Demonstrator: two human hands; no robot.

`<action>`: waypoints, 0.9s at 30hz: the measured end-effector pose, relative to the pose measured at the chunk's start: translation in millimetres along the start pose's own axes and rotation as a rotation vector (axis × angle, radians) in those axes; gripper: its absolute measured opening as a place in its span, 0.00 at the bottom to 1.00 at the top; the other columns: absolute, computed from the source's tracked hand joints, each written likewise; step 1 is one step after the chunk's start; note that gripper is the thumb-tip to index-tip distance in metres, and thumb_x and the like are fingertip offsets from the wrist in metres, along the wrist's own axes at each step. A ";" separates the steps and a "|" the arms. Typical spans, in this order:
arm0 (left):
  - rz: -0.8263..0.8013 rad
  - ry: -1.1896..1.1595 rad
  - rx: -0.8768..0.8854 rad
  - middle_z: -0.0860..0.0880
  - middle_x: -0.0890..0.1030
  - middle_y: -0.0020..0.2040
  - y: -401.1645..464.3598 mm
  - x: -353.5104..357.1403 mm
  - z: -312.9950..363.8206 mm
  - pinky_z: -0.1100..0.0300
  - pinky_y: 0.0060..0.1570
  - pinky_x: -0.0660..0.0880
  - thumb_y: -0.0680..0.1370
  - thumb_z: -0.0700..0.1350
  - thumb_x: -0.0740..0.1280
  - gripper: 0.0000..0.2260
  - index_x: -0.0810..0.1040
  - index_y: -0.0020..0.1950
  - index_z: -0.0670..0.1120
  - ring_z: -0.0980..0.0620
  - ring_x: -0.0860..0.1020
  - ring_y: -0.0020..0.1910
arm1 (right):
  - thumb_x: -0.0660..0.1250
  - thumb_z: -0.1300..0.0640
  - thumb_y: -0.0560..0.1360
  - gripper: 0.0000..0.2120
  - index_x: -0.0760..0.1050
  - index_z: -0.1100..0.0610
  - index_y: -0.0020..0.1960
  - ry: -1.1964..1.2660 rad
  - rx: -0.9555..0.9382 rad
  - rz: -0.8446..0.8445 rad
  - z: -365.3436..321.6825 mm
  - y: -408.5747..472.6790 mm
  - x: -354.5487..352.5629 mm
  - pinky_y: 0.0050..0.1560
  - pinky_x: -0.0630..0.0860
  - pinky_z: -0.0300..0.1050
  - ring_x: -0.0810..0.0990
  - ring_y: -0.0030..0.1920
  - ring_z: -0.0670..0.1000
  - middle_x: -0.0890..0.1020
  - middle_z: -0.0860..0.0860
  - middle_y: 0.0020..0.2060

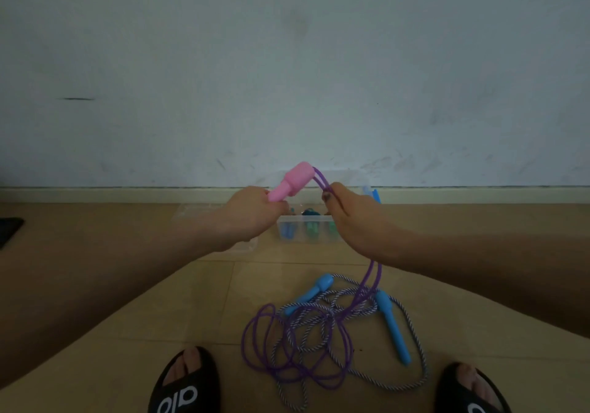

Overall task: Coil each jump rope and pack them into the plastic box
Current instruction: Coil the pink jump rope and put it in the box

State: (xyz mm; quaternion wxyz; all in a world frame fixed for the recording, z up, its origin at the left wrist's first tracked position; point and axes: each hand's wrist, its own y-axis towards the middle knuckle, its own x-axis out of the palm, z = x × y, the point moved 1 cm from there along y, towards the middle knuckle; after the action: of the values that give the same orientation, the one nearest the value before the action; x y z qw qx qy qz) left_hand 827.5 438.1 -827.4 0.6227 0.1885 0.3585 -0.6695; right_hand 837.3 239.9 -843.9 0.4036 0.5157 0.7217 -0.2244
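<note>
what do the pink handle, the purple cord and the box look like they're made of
Pink handle: probably moulded plastic or foam, smooth, matte, evenly coloured.
Purple cord: seemingly soft PVC or rubber, a smooth single strand lying in loose loops, unlike the striped braided rope beside it.
Box: clear, slightly glossy plastic; the handles inside show through its wall.

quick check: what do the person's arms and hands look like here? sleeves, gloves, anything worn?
Both forearms are bare to the frame edge: no sleeves, gloves, watch or bands visible. Left hand and right hand are bare; rings cannot be made out in the dim light. A fingernail on the right hand looks dark.
</note>
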 end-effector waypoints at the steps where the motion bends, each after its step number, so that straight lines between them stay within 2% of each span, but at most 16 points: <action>1: -0.004 -0.028 -0.029 0.48 0.71 0.34 1.9 -1.8 -1.4 0.60 0.29 0.66 0.79 0.50 0.63 0.11 0.77 0.51 0.43 0.51 0.67 0.28 | 0.47 0.48 0.83 0.13 0.67 0.53 0.52 -0.075 -0.006 -0.024 0.3 -1.0 2.5 0.33 0.73 0.52 0.75 0.30 0.52 0.77 0.53 0.32; 4: 0.012 0.000 -0.055 0.47 0.72 0.34 5.4 0.3 -6.6 0.61 0.28 0.67 0.79 0.50 0.62 0.12 0.77 0.52 0.43 0.50 0.69 0.29 | 0.51 0.55 0.82 0.11 0.68 0.57 0.59 -0.447 -0.077 -0.157 -7.4 -5.0 13.1 0.36 0.70 0.48 0.79 0.42 0.57 0.79 0.56 0.46; 6: 0.018 0.127 -0.046 0.45 0.78 0.39 6.4 7.9 -10.9 0.58 0.33 0.72 0.80 0.51 0.61 0.13 0.78 0.52 0.43 0.46 0.76 0.34 | 0.56 0.60 0.78 0.12 0.71 0.60 0.59 -0.639 -0.163 -0.283 -18.0 -5.8 21.9 0.36 0.66 0.48 0.79 0.46 0.59 0.78 0.57 0.52; 7: 0.027 0.239 -0.024 0.43 0.81 0.43 7.7 11.3 -14.2 0.56 0.38 0.74 0.80 0.52 0.60 0.14 0.79 0.53 0.43 0.44 0.79 0.39 | 0.58 0.61 0.76 0.10 0.73 0.60 0.55 -0.685 -0.200 -0.337 -25.1 -5.8 22.9 0.36 0.66 0.48 0.79 0.44 0.58 0.79 0.56 0.50; 9: 0.051 0.468 0.054 0.41 0.83 0.48 10.4 13.8 -21.3 0.56 0.42 0.74 0.79 0.50 0.59 0.15 0.80 0.52 0.43 0.44 0.79 0.44 | 0.60 0.62 0.75 0.04 0.72 0.58 0.41 -0.768 -0.268 -0.388 -42.2 -4.5 14.9 0.34 0.68 0.47 0.75 0.37 0.55 0.76 0.50 0.37; 10: 0.062 0.551 0.099 0.42 0.83 0.49 10.7 12.6 -24.5 0.57 0.43 0.75 0.79 0.50 0.58 0.14 0.80 0.52 0.43 0.44 0.80 0.45 | 0.61 0.62 0.74 0.09 0.68 0.57 0.36 -0.809 -0.319 -0.404 -51.1 -5.0 9.5 0.35 0.69 0.46 0.72 0.36 0.53 0.71 0.48 0.32; 11: 0.056 0.612 0.141 0.42 0.83 0.48 9.8 11.2 -26.6 0.56 0.44 0.76 0.78 0.49 0.58 0.14 0.80 0.51 0.44 0.45 0.80 0.45 | 0.61 0.62 0.75 0.11 0.66 0.56 0.35 -0.794 -0.368 -0.399 -57.6 -4.7 5.1 0.37 0.70 0.45 0.70 0.37 0.51 0.67 0.46 0.31; 12: 0.044 0.671 0.198 0.43 0.83 0.48 7.6 11.2 -27.8 0.54 0.45 0.78 0.78 0.49 0.58 0.13 0.80 0.52 0.45 0.44 0.81 0.45 | 0.61 0.61 0.76 0.08 0.68 0.56 0.38 -0.779 -0.414 -0.381 -61.1 -3.1 2.4 0.39 0.70 0.44 0.70 0.38 0.50 0.68 0.45 0.33; 13: 0.031 0.731 0.264 0.44 0.83 0.48 3.5 12.8 -26.3 0.52 0.47 0.79 0.78 0.48 0.58 0.13 0.80 0.53 0.46 0.44 0.81 0.46 | 0.61 0.58 0.77 0.04 0.72 0.56 0.44 -0.735 -0.453 -0.353 -64.3 -1.7 0.6 0.43 0.72 0.44 0.73 0.41 0.49 0.72 0.46 0.37; 15: 0.042 0.811 0.363 0.46 0.83 0.48 -6.2 17.6 -21.2 0.50 0.46 0.79 0.78 0.48 0.57 0.12 0.79 0.54 0.49 0.44 0.81 0.45 | 0.60 0.51 0.77 0.11 0.77 0.54 0.54 -0.645 -0.475 -0.323 -65.3 3.9 3.7 0.47 0.78 0.48 0.80 0.47 0.52 0.80 0.49 0.47; 17: 0.057 0.843 0.389 0.46 0.82 0.47 -11.6 17.5 -15.1 0.51 0.44 0.79 0.80 0.50 0.56 0.11 0.76 0.51 0.47 0.45 0.81 0.44 | 0.62 0.48 0.77 0.13 0.79 0.55 0.49 -0.495 -0.369 -0.387 -62.3 10.3 1.4 0.44 0.78 0.48 0.81 0.43 0.53 0.82 0.53 0.43; 19: 0.068 0.872 0.371 0.46 0.81 0.47 -13.1 12.7 -9.9 0.53 0.41 0.77 0.80 0.50 0.57 0.08 0.70 0.46 0.48 0.45 0.81 0.44 | 0.64 0.47 0.78 0.16 0.80 0.60 0.45 -0.319 -0.265 -0.425 -57.4 15.9 -5.9 0.39 0.77 0.43 0.81 0.34 0.49 0.83 0.56 0.38; 21: 0.097 0.884 0.352 0.46 0.80 0.47 -14.4 7.5 -5.3 0.54 0.38 0.73 0.79 0.51 0.58 0.06 0.67 0.46 0.49 0.44 0.80 0.43 | 0.65 0.48 0.78 0.16 0.79 0.62 0.44 -0.116 -0.168 -0.480 -54.5 16.0 -13.8 0.31 0.76 0.38 0.82 0.26 0.47 0.81 0.53 0.31; 23: 0.103 0.908 0.363 0.46 0.80 0.47 -16.2 7.0 -2.8 0.55 0.37 0.71 0.80 0.51 0.58 0.06 0.65 0.46 0.50 0.45 0.79 0.41 | 0.65 0.49 0.79 0.16 0.79 0.62 0.44 0.038 -0.076 -0.511 -52.7 12.9 -17.2 0.26 0.75 0.38 0.80 0.24 0.50 0.76 0.48 0.25; 25: 0.092 0.934 0.398 0.47 0.80 0.47 -18.9 10.2 -1.9 0.55 0.37 0.71 0.80 0.49 0.58 0.05 0.66 0.47 0.50 0.45 0.79 0.40 | 0.66 0.48 0.78 0.17 0.78 0.62 0.40 0.123 -0.008 -0.519 -50.4 12.1 -20.0 0.22 0.69 0.38 0.72 0.20 0.49 0.72 0.48 0.23; 27: 0.063 1.053 0.491 0.46 0.80 0.49 -21.5 14.8 -1.6 0.54 0.37 0.73 0.81 0.47 0.57 0.05 0.71 0.51 0.48 0.44 0.80 0.42 | 0.66 0.47 0.77 0.19 0.75 0.60 0.36 0.201 0.012 -0.537 -47.1 15.8 -23.0 0.22 0.63 0.38 0.64 0.22 0.48 0.69 0.52 0.25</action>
State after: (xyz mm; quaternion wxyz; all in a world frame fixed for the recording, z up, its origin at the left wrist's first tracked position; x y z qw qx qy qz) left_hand 804.1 428.2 -833.5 0.3181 0.6455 0.4482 -0.5304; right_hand 838.7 267.6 -796.8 0.2528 0.3280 0.8676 -0.2752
